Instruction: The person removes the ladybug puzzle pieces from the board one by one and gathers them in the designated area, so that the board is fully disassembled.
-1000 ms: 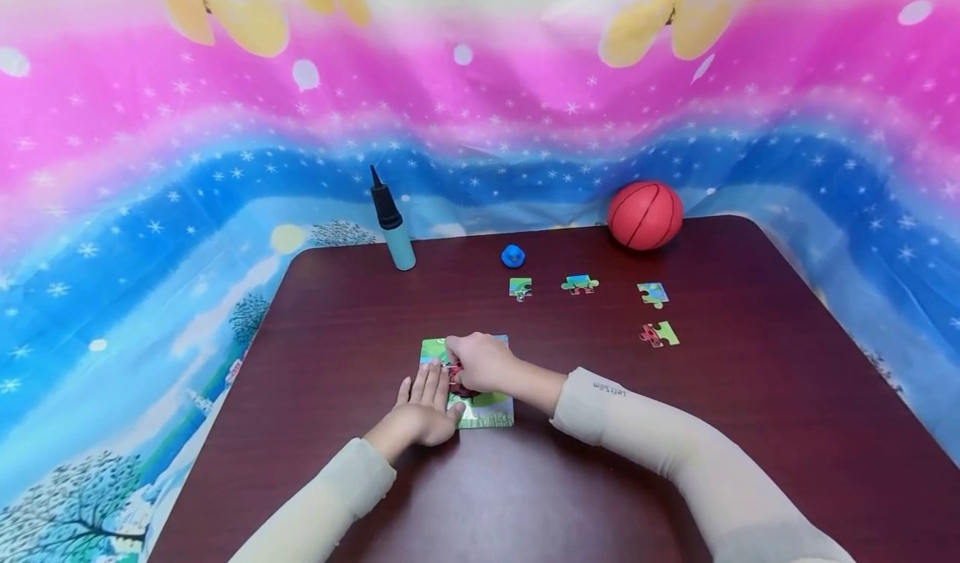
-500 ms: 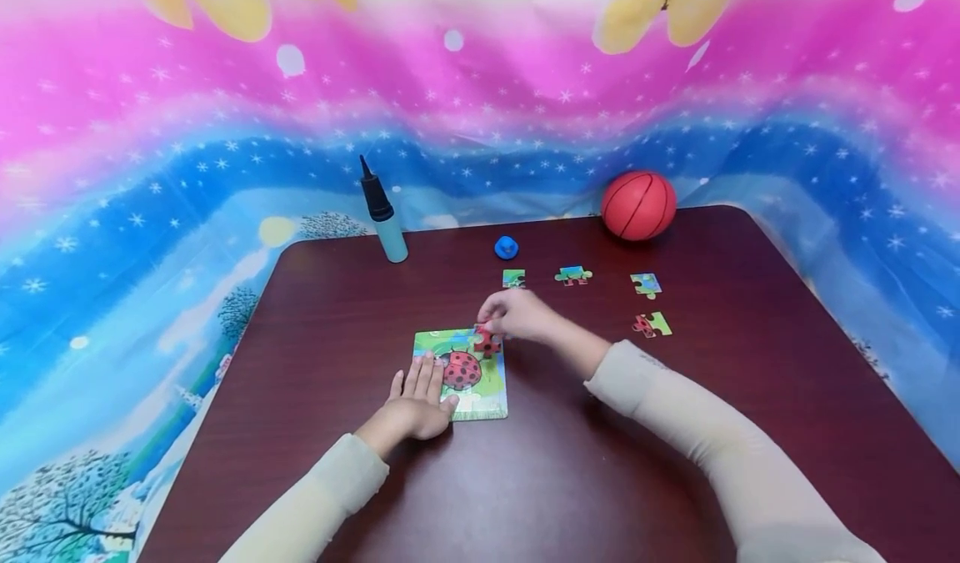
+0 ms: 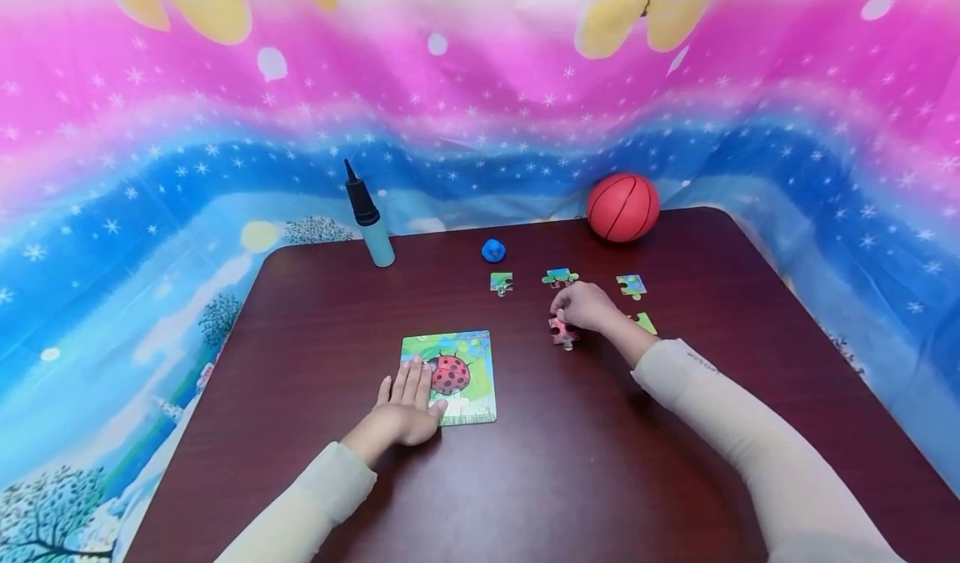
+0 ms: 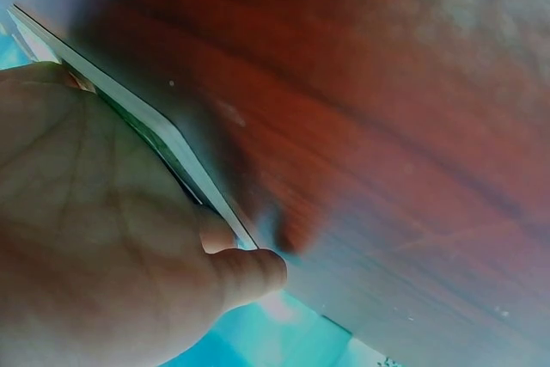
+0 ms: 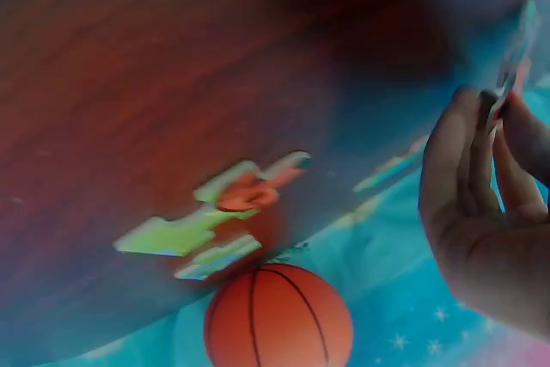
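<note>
My left hand (image 3: 405,406) lies with straight fingers over the left side of a square ladybug puzzle board (image 3: 472,396). In the left wrist view the board's pale edge (image 4: 172,139) runs along the palm and thumb. Away to the right of the board, my right hand (image 3: 594,306) pinches a red, black-spotted puzzle piece (image 3: 559,331) between thumb and fingers. The right wrist view shows that piece (image 5: 516,62) nearly edge-on and blurred, held above the table.
Loose puzzle pieces lie farther back: a green one (image 3: 500,282), a blue-green one (image 3: 558,276), another (image 3: 631,284), and a partly hidden green-and-red one (image 3: 645,324). Behind them are a hand pump (image 3: 373,233), a small blue object (image 3: 492,250) and a red ball (image 3: 622,207).
My right hand has lifted the red spotted piece off the board and carried it right, beside the loose pieces. The left hand stays on the board.
</note>
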Motion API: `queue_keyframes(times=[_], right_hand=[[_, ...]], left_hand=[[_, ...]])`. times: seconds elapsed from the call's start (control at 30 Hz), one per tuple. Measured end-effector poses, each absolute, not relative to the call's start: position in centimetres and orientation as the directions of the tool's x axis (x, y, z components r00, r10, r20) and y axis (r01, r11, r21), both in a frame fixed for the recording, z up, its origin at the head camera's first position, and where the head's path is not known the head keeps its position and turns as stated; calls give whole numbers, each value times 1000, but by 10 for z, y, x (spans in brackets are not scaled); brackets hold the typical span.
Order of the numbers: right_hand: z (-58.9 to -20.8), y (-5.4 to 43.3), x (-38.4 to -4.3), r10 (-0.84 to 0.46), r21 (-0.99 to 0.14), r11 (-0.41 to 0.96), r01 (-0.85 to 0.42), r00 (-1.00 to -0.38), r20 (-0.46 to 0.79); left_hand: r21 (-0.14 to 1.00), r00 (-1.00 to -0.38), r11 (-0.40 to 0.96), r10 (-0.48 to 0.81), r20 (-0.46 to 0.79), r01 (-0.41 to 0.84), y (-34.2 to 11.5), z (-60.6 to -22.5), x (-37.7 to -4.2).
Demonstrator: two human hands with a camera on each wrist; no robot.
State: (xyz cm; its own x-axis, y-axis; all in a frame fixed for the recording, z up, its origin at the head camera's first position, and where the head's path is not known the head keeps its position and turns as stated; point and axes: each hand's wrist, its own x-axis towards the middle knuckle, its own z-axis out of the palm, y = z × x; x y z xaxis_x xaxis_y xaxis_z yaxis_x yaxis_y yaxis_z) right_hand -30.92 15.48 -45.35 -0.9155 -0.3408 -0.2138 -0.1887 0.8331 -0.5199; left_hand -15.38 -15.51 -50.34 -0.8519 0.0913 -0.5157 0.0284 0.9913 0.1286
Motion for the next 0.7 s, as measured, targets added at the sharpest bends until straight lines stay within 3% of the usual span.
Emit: queue_keyframes(times=[0.23,0.4,0.57,0.7], right_hand=[[-468,156,-307,-296,-348,903,-253,-952,-75],[-464,153,-310,-346,-253,906,-340,-938,22],[-463,153,-316,-400,-132,915,-382,-902,-165],[-470,155,-315,-393,-119,920,-374,-882,-262]], left_hand=[[141,-862,990,97,-498,30,-156,-506,-151],[140,-870,990,97,-484,33,-157,-503,-152],[147,-868,989,92,-488,22,-157,-501,-151],[159,-868,987,101,-486,26,-156,-502,-150]])
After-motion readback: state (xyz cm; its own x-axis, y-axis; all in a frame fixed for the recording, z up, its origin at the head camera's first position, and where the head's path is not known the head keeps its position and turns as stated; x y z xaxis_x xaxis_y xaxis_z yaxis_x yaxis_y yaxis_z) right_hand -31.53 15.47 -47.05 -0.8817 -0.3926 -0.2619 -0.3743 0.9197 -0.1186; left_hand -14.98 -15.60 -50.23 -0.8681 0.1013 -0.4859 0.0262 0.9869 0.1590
